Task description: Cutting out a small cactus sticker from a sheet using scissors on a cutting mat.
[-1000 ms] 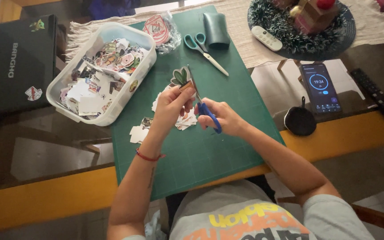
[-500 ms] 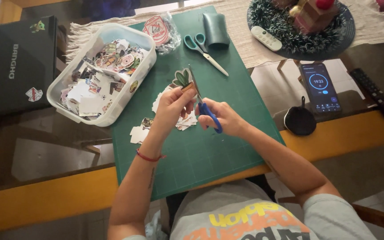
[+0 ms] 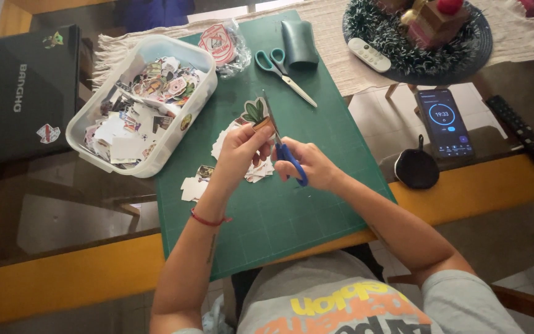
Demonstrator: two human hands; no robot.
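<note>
My left hand [image 3: 237, 151] pinches a plant sticker cutout [image 3: 256, 113] by its lower edge, fingers closed on it, held up over the green cutting mat [image 3: 292, 216]. My right hand [image 3: 310, 166] is closed through the blue handles of small scissors [image 3: 282, 145]; the blades point far, running along the sticker's right edge. Can't tell how far the blades are parted.

Containers: a translucent white plastic tub [image 3: 190, 55], rounded rectangle, sits far left, half on the mat's left edge. It's full of loose paper stickers and white trimmings, mixed colours, no order. A clear crinkled plastic bag [image 3: 225, 43] with a round red-and-white sticker inside lies just right of the tub.

A small pile of white paper offcuts [image 3: 191, 185] sits on the mat under and left of my hands. Teal-handled scissors [image 3: 282, 71] lie shut on the far part of the mat, a dark teal rolled sleeve [image 3: 299, 42] just beyond them.

Right of the mat: a phone [image 3: 445, 120] with its screen lit, flat on the glass tabletop, and a round black pouch [image 3: 418, 169] near it. Far right, a dark tinsel-rimmed round tray [image 3: 465, 59] holds a white remote [image 3: 369, 54]. A black laptop [image 3: 23, 93] with stickers on its lid sits far left.
</note>
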